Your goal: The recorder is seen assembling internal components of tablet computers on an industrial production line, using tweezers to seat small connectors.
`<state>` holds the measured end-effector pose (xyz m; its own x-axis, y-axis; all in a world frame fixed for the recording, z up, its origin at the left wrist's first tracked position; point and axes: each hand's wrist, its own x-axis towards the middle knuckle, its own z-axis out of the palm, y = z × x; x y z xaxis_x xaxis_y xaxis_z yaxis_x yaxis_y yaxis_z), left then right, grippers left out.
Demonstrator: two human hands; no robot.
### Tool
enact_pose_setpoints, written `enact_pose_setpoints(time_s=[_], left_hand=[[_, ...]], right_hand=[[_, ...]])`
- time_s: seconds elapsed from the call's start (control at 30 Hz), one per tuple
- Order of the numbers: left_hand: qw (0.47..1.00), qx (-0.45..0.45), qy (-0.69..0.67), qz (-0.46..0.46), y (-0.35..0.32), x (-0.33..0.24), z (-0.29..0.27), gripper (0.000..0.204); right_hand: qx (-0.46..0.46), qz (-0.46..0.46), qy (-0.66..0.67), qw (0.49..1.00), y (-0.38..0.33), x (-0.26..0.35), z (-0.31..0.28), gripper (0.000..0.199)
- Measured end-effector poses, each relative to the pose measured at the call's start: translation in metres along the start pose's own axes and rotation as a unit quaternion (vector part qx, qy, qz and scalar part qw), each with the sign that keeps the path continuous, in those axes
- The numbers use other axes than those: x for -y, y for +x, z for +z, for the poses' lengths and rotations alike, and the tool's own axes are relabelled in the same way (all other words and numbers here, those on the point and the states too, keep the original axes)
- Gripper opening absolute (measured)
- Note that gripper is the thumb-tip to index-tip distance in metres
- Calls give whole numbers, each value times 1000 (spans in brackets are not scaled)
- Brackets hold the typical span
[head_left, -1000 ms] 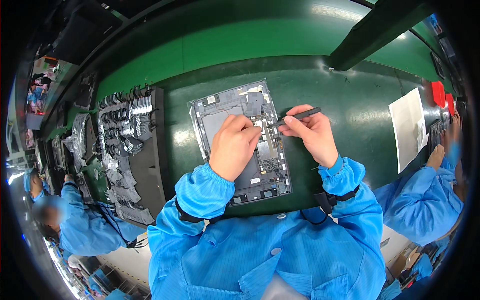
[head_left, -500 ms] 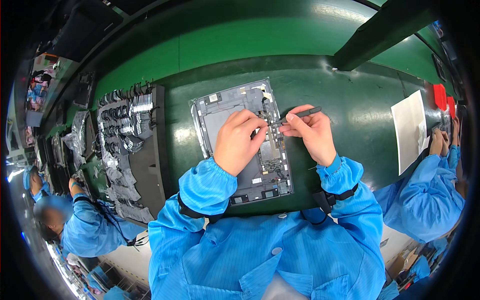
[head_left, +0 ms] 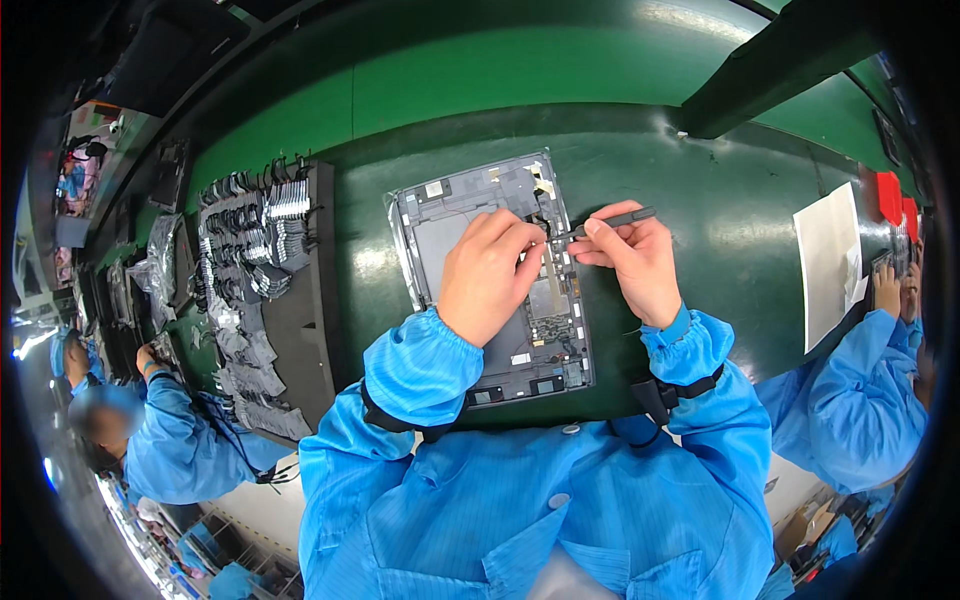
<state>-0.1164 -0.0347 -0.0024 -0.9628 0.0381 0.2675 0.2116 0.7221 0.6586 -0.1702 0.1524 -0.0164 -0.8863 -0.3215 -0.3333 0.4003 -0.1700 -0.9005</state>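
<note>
In front of me lies an opened flat electronic device (head_left: 428, 250), a grey casing with a long circuit board (head_left: 548, 303) along its right side. My left hand (head_left: 485, 280) rests over the casing, thumb and fingers drawn together at the board's upper part. Whatever sits between those fingertips is hidden. Gripped in my right hand (head_left: 645, 268) is a slim dark pen-shaped tool (head_left: 630, 217), slanting down to the left. Its tip is close to the left fingertips, above the device's right edge; contact cannot be made out.
Left of the device stands a dark tray (head_left: 322, 300) with rows of grey and black parts (head_left: 245, 250). A white sheet (head_left: 828, 265) and red bins (head_left: 889, 198) are at the right. Co-workers in blue sit on both sides. A dark post (head_left: 770, 75) rises at the back right.
The whole view has shifted slightly, so the device and tray appear a little further right. Both hands stay close together at the board, the tool still in my right hand.
</note>
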Motion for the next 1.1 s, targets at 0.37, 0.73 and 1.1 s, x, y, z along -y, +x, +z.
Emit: enact_pose_setpoints(time_s=[0.37,0.73,1.1], left_hand=[[1000,8,7,-11,-1,-1,1,9],[999,-26,-10,-29,-4,0,5,14],[999,-34,4,-4,-4,-1,6,16]], right_hand=[[-3,-3,2,1000,1,-1,0,15],[5,-65,-66,996,8,9,-4,14],[2,-72,-69,995,7,13,-4,13]])
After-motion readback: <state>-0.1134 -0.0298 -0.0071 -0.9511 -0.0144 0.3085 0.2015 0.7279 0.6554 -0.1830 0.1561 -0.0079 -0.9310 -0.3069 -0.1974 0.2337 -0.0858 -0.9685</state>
